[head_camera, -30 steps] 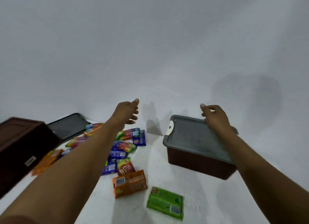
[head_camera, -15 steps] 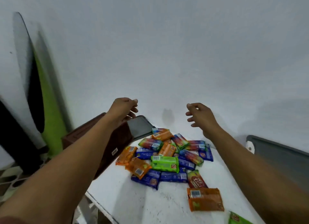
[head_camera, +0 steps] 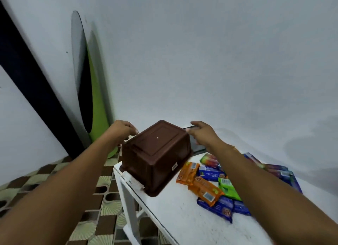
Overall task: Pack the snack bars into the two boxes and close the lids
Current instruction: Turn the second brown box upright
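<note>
Two hands: both were up at the brown box, one on each side; neither visibly carried anything.
L fingers [head_camera: 134, 131]: bent, with tips just beside the far-left edge of the box's upturned base. Couldn't tell if they touched it, so grip unclear.
R fingers [head_camera: 196, 124]: fairly straight and apart, holding nothing, stretched past the box's far-right corner.
L hand [head_camera: 122, 130]: hung off the table's left edge, level with the box top.
R hand [head_camera: 204, 135]: hovered over a dark flat piece.
Dark flat piece [head_camera: 198, 147]: lay behind the box toward the table's far edge. Prob. the lid, mostly hidden.
Brown box [head_camera: 157, 149]: sat upside down, mouth on the table, at the near-left corner with its rim right at the left edge. Small white sticker on the side facing the bars.
Snack bars [head_camera: 206, 188]: loose heap of orange, blue and green wrappers just right of the box, toward mid-table. None packed.
2nd box: not in view.
Table [head_camera: 173, 217]: white top.
Beyond: patterned floor tiles [head_camera: 91, 199] below the left edge; a green and black board [head_camera: 97, 105] leaned on the wall.
Step, my read: very start, getting box no. 1 ready. Packing and lids not yet begun.
Next move needs: a firm hold on both sides, then lift, flip mouth-up and set it down further in from the left edge, next to the heap.
</note>
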